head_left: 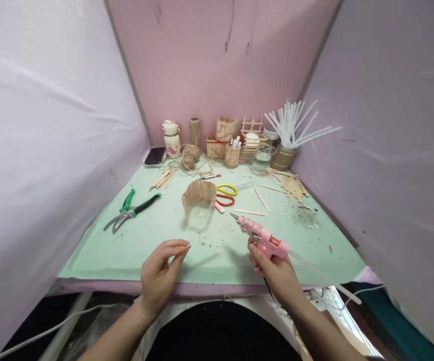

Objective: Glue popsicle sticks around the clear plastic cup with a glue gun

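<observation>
My right hand point(275, 271) grips a pink hot glue gun point(262, 235), its nozzle pointing up-left and a clear glue stick trailing out behind to the right. My left hand point(162, 273) hovers over the front edge of the mint green mat point(126, 250), fingers curled with thumb and fingertips close together; a thin wooden stick seems pinched there, but it is hard to make out. Just beyond both hands stands a clear plastic cup point(199, 203) partly clad in wooden sticks.
Green-handled pliers point(130, 208) lie at left, yellow and red scissors point(226, 194) behind the cup. Loose wooden sticks point(290, 184) lie at right. At the back stand a twine ball point(190, 155), a phone point(155, 156), jars, stick crafts and a pot of white glue sticks point(288, 135). Fabric walls close in all sides.
</observation>
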Demonstrator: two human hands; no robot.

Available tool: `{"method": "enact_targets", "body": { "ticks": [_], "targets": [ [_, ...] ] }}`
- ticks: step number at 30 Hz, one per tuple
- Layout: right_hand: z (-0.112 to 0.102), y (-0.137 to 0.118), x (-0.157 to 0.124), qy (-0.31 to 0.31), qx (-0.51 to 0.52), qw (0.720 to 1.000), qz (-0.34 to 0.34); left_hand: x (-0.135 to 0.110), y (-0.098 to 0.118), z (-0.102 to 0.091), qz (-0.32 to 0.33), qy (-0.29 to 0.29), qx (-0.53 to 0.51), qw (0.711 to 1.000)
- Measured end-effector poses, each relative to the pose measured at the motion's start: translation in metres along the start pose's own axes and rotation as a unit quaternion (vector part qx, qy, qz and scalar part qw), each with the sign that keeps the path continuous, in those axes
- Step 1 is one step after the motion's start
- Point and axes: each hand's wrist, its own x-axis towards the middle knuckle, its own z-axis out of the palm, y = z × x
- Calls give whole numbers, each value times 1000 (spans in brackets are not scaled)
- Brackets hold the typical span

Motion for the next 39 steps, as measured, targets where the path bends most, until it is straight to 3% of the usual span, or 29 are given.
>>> {"method": "enact_targets", "body": {
  "ticks": [4, 7, 11, 20, 27, 34, 39],
  "targets": [
    [-2, -1, -3, 7, -42, 999, -26, 4, 6, 11, -239, 32, -61, 969],
    [-3, -4, -5, -4, -48, 998, -48, 6, 4, 13, -305, 35, -104, 946],
    [-3, -6, -4, -4, -61, 996, -58, 4, -1, 14, -333, 41, -119, 934],
    [-2, 4, -5, 25, -60, 998, 7, 0, -7, 13, -375, 51, -130, 916],
    [0, 4, -7, 21, -57, 998, 5, 3, -3, 13, -329, 62, -94, 938],
    [2, 1, -12, -1, -87, 996, -35, 8, -7, 15, -307, 67, -70, 947],
    [8, -8, -18, -8, -87, 989, -116, 11, -8, 18, -322, 91, -101, 937]
  ]
}}
